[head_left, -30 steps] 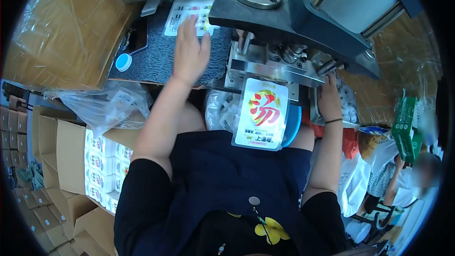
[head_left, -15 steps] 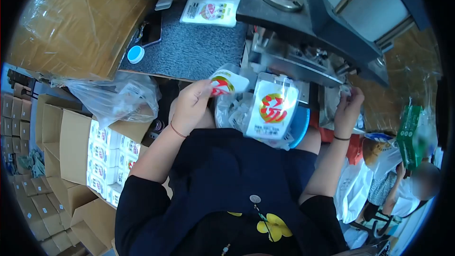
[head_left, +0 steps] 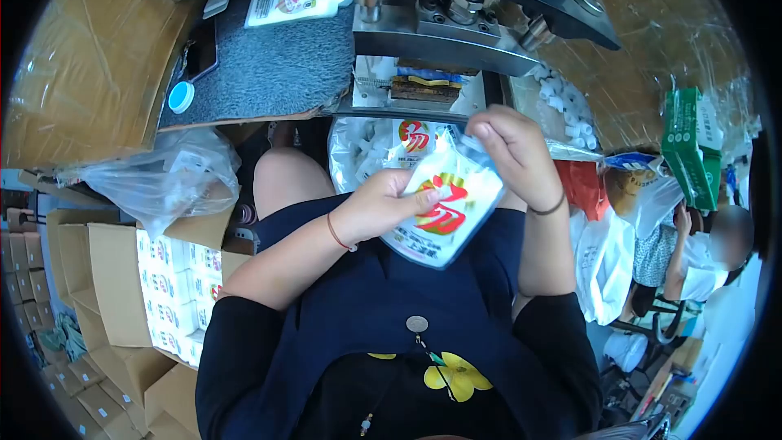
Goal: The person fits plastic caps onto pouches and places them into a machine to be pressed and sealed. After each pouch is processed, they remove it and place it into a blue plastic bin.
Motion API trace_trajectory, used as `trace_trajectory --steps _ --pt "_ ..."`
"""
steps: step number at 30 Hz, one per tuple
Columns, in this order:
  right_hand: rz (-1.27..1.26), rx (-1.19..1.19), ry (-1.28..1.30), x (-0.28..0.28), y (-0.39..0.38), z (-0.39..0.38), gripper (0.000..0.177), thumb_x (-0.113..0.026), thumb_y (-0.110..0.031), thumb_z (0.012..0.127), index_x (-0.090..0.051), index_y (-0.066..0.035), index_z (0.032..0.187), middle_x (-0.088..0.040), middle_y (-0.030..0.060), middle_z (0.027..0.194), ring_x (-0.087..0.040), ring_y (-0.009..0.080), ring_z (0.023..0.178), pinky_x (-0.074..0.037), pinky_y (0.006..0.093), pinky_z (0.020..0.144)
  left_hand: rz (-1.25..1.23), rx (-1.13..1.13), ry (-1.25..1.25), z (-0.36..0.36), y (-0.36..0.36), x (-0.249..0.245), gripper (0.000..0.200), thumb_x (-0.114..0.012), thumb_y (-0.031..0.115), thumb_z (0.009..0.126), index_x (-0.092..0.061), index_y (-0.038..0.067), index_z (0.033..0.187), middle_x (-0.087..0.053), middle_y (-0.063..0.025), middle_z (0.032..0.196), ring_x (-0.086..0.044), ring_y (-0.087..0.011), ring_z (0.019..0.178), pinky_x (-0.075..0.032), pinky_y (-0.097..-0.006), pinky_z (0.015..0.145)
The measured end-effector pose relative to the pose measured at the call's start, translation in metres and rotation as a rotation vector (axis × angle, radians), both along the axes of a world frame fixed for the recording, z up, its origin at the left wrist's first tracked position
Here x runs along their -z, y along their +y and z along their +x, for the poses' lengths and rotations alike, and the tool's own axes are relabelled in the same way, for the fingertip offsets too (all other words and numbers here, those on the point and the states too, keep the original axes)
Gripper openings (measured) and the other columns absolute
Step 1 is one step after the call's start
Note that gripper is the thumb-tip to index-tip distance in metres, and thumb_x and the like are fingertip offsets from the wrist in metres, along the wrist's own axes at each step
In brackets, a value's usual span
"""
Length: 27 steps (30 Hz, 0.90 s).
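Observation:
My left hand (head_left: 383, 205) grips a white plastic pouch (head_left: 446, 232) printed with a large red character on yellow, its thumb across the front. The pouch is tilted over my lap, its clear top edge up and to the right. At that edge my right hand (head_left: 515, 155) is closed in a pinch; what its fingertips hold is hidden. Just behind, a clear bag (head_left: 358, 143) holds more printed pouches and small clear parts. To the right of the press, a tray holds several small white plastic pieces (head_left: 566, 106).
A metal press (head_left: 448, 41) stands ahead above a small plate. On the blue mat (head_left: 285, 57) lie a printed pouch (head_left: 297, 2), a phone (head_left: 202, 53) and a blue-lidded tub (head_left: 182, 97). An open carton (head_left: 114, 277) of white packs sits left; a person (head_left: 700, 253) is at the right.
My right hand has come from the tray to the pouch's top edge. My left hand has brought its pouch down and right, over my lap. The view has shifted.

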State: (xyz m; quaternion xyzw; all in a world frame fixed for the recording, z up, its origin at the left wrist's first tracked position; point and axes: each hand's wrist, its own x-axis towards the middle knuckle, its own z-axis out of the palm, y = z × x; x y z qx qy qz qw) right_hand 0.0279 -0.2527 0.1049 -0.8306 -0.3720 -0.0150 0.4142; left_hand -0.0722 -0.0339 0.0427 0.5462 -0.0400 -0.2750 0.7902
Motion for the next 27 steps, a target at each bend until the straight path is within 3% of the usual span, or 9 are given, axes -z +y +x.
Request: trace_trajectory --steps 3,4,7,8,11,16,21,24,27 --pt "-0.036 -0.007 0.104 -0.002 -0.010 -0.004 0.018 -0.068 -0.016 0.095 -0.067 0.001 0.095 -0.067 0.0126 0.083 -0.065 0.0245 0.075 -0.051 0.0339 0.070 -0.107 0.055 0.143 -0.002 -0.010 0.008 0.033 -0.066 0.022 0.101 -0.067 -0.005 0.120 -0.073 -0.0079 0.109 -0.067 -0.0099 0.097 -0.055 -0.0280 0.088" --pt "0.063 0.105 0.183 -0.002 -0.012 -0.007 0.017 -0.070 -0.015 0.094 -0.068 0.002 0.095 -0.066 0.0086 0.080 -0.063 0.0167 0.073 -0.049 0.0300 0.067 0.001 0.067 0.070 -0.001 -0.011 0.012 0.032 -0.067 0.022 0.101 -0.068 -0.005 0.120 -0.073 -0.0076 0.108 -0.068 -0.0098 0.096 -0.055 -0.0279 0.088" --pt "0.380 0.190 0.357 0.006 -0.014 -0.002 0.014 -0.073 -0.012 0.092 -0.069 0.001 0.094 -0.067 0.0055 0.079 -0.061 0.0101 0.072 -0.048 0.0267 0.065 0.222 0.070 -0.090 0.005 -0.014 0.025 0.032 -0.068 0.024 0.100 -0.070 -0.004 0.116 -0.074 -0.0061 0.103 -0.067 -0.0087 0.091 -0.055 -0.0270 0.085" --pt "0.321 0.170 0.322 0.006 -0.012 -0.006 0.012 -0.074 -0.010 0.091 -0.070 0.001 0.094 -0.067 0.0045 0.077 -0.059 0.0073 0.070 -0.047 0.0255 0.064 0.227 0.051 -0.098 0.005 -0.015 0.027 0.033 -0.068 0.026 0.100 -0.070 -0.004 0.114 -0.075 -0.0052 0.100 -0.067 -0.0078 0.088 -0.055 -0.0263 0.082" --pt "0.005 0.101 0.253 -0.006 -0.014 -0.011 0.017 -0.067 -0.015 0.097 -0.069 0.002 0.092 -0.066 0.0054 0.083 -0.060 0.0098 0.075 -0.047 0.0268 0.067 0.152 0.039 -0.007 0.002 -0.017 0.011 0.034 -0.068 0.025 0.100 -0.069 -0.004 0.118 -0.074 -0.0063 0.105 -0.067 -0.0088 0.092 -0.055 -0.0272 0.086" --pt "-0.124 -0.126 0.167 -0.015 -0.017 -0.001 0.022 -0.062 -0.020 0.099 -0.068 0.001 0.102 -0.068 0.0171 0.091 -0.065 0.0327 0.085 -0.051 0.0378 0.076 -0.048 0.148 0.127 0.003 -0.020 0.009 0.035 -0.068 0.020 0.100 -0.065 -0.004 0.126 -0.071 -0.0103 0.119 -0.067 -0.0129 0.106 -0.053 -0.0300 0.096" --pt "-0.360 0.463 -0.370 0.016 -0.064 0.057 0.031 -0.065 -0.018 0.094 -0.064 -0.003 0.122 -0.064 0.0227 0.113 -0.060 0.0426 0.108 -0.049 0.0463 0.090 -0.173 -0.052 0.177 0.018 -0.007 0.023 0.033 -0.068 0.005 0.092 -0.065 -0.002 0.124 -0.072 -0.0105 0.115 -0.070 -0.0154 0.100 -0.056 -0.0318 0.090" --pt "-0.569 0.579 -0.339 0.060 -0.094 0.082 0.029 -0.066 -0.016 0.092 -0.064 -0.005 0.119 -0.063 0.0214 0.113 -0.060 0.0427 0.106 -0.049 0.0478 0.089 -0.169 -0.146 0.142 0.052 0.013 0.020 0.032 -0.068 0.004 0.091 -0.065 -0.005 0.122 -0.073 -0.0130 0.114 -0.072 -0.0184 0.096 -0.059 -0.0336 0.087" --pt "-0.547 0.541 -0.217 0.074 -0.104 0.094 0.027 -0.067 -0.018 0.091 -0.065 -0.012 0.117 -0.062 0.0214 0.114 -0.063 0.0440 0.102 -0.053 0.0495 0.084 -0.226 -0.145 0.216 0.074 0.024 0.010 0.033 -0.068 0.003 0.091 -0.064 -0.008 0.121 -0.073 -0.0161 0.113 -0.073 -0.0217 0.098 -0.060 -0.0372 0.087"
